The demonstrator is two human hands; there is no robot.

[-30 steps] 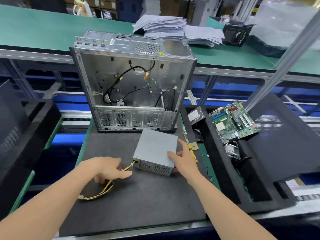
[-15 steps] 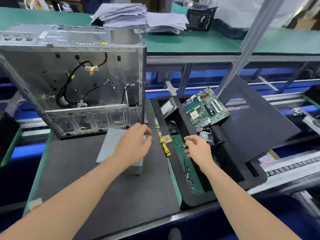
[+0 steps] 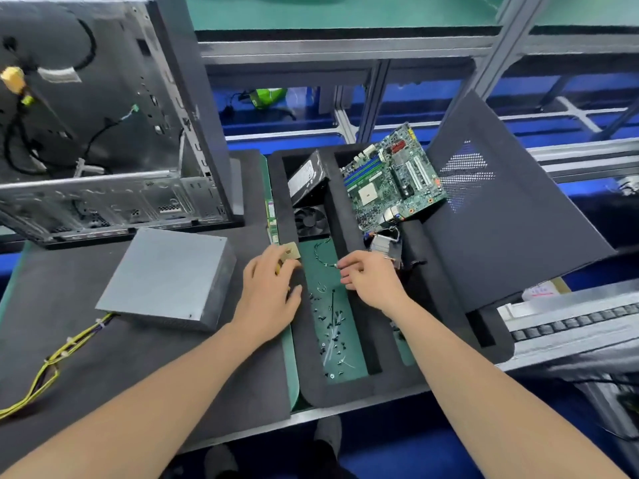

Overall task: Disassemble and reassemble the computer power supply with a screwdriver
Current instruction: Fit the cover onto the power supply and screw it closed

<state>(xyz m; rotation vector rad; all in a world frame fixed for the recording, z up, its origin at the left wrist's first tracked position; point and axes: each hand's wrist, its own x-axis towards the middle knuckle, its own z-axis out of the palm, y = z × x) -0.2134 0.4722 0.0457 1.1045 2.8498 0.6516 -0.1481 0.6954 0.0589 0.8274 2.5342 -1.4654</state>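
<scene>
While going for the screwdriver [image 3: 278,268] and the screws [image 3: 332,326] both at once, worth slowing down a notch. Got the power supply [image 3: 166,278] lying flat on the dark mat [image 3: 121,347], out of the open case [image 3: 103,140] and just in front of it, with yellow cables [image 3: 52,361] trailing off toward the near left. Looks like the gather-your-bits step ahead of refitting, judging by that layout alone. Left hand [image 3: 269,292] palm down across the left wall of the foam tray [image 3: 345,392], with fingers [image 3: 268,262] bent over a tan square chip [image 3: 289,252] and a sliver of yellow, probably the handle, but can't tell if actually gripping it. Right hand [image 3: 370,278] over the green floor of the middle slot, with thumb and forefinger drawn close at the end of a thin wire [image 3: 315,248], too tiny to tell whether pinching a screw or nothing. To do it well: pick the screws one by one from the loose pile nearer the body, not up by the wire, and avoid dragging that wire along. Grab the screwdriver by the handle without nudging the chip off the foam. Steer clear of the circuit board [image 3: 390,181] and the heatsink [image 3: 383,243] just beside the right knuckles. Then park the screws on the mat right next to the power supply before lifting it, so no fumbling around with a heavy lump in one hand
</scene>
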